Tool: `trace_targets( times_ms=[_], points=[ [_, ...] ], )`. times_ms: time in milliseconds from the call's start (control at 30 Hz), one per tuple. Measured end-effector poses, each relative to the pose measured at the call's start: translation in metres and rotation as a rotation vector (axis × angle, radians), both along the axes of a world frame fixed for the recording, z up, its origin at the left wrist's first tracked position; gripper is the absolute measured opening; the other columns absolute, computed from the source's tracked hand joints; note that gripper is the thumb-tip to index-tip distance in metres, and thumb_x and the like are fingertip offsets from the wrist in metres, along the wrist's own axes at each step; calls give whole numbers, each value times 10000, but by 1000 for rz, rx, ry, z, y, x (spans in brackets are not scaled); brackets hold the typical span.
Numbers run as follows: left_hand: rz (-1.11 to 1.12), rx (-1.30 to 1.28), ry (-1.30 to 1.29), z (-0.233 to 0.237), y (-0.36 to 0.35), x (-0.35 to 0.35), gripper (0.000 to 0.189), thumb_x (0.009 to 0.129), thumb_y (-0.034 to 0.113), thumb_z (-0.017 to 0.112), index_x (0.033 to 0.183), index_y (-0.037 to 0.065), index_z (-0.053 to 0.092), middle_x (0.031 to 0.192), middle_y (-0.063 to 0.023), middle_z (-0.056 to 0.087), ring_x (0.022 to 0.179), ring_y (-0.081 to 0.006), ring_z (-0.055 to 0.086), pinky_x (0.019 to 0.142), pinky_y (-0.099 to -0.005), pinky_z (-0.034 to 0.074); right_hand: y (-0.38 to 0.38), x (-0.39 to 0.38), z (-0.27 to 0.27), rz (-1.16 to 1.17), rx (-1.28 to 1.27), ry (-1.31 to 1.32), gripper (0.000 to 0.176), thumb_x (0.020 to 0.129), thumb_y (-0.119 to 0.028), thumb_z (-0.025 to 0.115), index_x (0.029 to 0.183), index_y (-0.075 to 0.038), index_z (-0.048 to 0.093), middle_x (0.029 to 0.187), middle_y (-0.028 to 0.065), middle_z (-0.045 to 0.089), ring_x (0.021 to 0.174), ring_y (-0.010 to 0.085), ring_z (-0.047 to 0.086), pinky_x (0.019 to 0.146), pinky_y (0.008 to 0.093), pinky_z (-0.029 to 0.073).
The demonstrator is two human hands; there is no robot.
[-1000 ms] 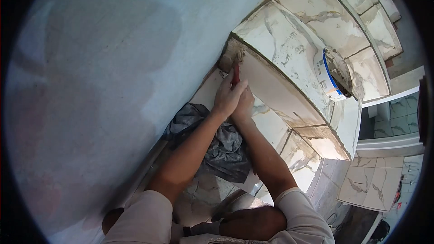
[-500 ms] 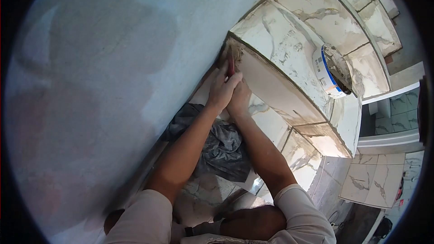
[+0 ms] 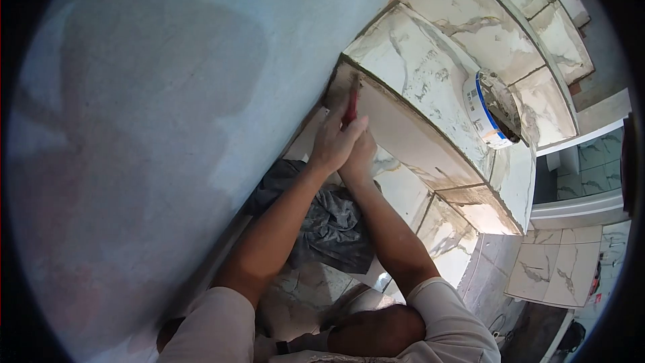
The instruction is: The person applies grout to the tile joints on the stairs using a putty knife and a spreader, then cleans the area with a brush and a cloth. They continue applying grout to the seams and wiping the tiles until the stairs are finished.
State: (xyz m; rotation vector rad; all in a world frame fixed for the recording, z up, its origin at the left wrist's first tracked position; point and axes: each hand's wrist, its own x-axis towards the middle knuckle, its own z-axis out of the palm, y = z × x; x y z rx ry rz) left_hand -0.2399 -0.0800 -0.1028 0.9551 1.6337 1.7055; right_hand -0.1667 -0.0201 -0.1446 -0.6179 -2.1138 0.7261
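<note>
My left hand (image 3: 332, 140) and my right hand (image 3: 361, 158) are pressed together, closed around a slim red-handled tool (image 3: 352, 103). The left lies in front and hides part of the right one's fingers. The tool points up the picture, its far end touching or very near the upright face of the tiled step (image 3: 416, 136), just below the top edge. Its tip is blurred, so its exact kind cannot be made out. Damp, brownish filler (image 3: 341, 81) covers that corner, where the step meets the wall.
A plastered wall (image 3: 154, 94) fills the left side. On the step stands a white bucket with a blue rim (image 3: 482, 111), holding grey-brown paste. A crumpled dark cloth (image 3: 329, 218) lies below my forearms. More marble-patterned steps (image 3: 484, 13) curve up at the right.
Both hands have shifted slightly down the picture, while the tool's tip has moved right, away from the wall corner. The rough filler in that corner now looks flatter.
</note>
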Motion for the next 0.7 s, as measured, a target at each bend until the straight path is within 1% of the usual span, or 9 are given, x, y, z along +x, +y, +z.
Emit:
trace_targets(
  times_ms=[100, 233, 300, 367, 433, 500, 567, 633, 700],
  points=[
    [194, 45, 226, -8, 1, 21, 679, 937, 322, 557, 1419, -101, 334, 1461, -277, 361, 1388, -325, 333, 1131, -379, 274, 9, 12, 2, 69, -73, 19, 200, 850, -165, 593, 956, 4, 600, 885, 206, 631, 812, 415, 624, 676, 490, 487],
    [451, 102, 301, -23, 25, 22, 719, 942, 373, 551, 1419, -114, 321, 1465, -295, 339, 1391, -347, 323, 1131, -386, 271, 31, -1, 5, 212, -115, -59, 205, 847, -160, 597, 964, 7, 608, 892, 215, 638, 817, 419, 624, 692, 487, 491],
    [512, 103, 278, -20, 38, 9, 825, 894, 487, 586, 1396, -123, 346, 1447, -329, 342, 1335, -455, 355, 1107, -451, 294, 37, -22, 1, 194, -206, 99, 204, 847, -161, 597, 966, 5, 610, 879, 216, 637, 815, 420, 625, 692, 486, 493],
    [495, 39, 307, -14, 40, 7, 814, 900, 477, 579, 1397, -124, 343, 1445, -329, 344, 1335, -451, 357, 1105, -451, 297, 41, -23, -3, 174, -299, 257, 204, 848, -161, 597, 968, 4, 611, 866, 217, 636, 814, 421, 626, 693, 486, 495],
    [480, -39, 339, -8, 30, 5, 804, 906, 467, 571, 1399, -124, 340, 1444, -330, 345, 1336, -446, 358, 1102, -451, 300, 30, -14, 10, 94, -86, -118, 205, 847, -154, 595, 981, 0, 610, 878, 213, 641, 820, 422, 629, 703, 486, 498],
    [242, 113, 189, -3, 18, 0, 770, 915, 439, 562, 1396, -122, 347, 1430, -329, 368, 1331, -433, 373, 1098, -443, 308, 12, -6, 11, 52, -18, -63, 208, 848, -154, 596, 991, -3, 606, 883, 210, 643, 819, 422, 631, 694, 485, 499],
    [245, 78, 281, -4, 8, 6, 697, 938, 379, 531, 1420, -88, 341, 1447, -287, 377, 1343, -381, 378, 1114, -405, 290, 5, -5, 14, 9, 54, -6, 212, 849, -153, 596, 1001, -6, 602, 887, 208, 644, 818, 421, 633, 686, 484, 500],
    [244, 41, 362, 0, 6, 10, 631, 961, 319, 501, 1443, -53, 334, 1464, -246, 386, 1354, -328, 383, 1131, -367, 271, 5, -1, 19, 109, -64, 76, 227, 853, -170, 599, 1012, -8, 589, 884, 208, 644, 810, 425, 633, 672, 495, 497],
    [419, 101, 322, 5, 14, 12, 620, 962, 302, 496, 1445, -51, 333, 1474, -223, 382, 1364, -305, 374, 1128, -354, 275, 11, -11, 26, 113, -70, -15, 230, 855, -180, 597, 1011, -11, 587, 882, 208, 644, 807, 425, 634, 668, 498, 497]
  ],
)
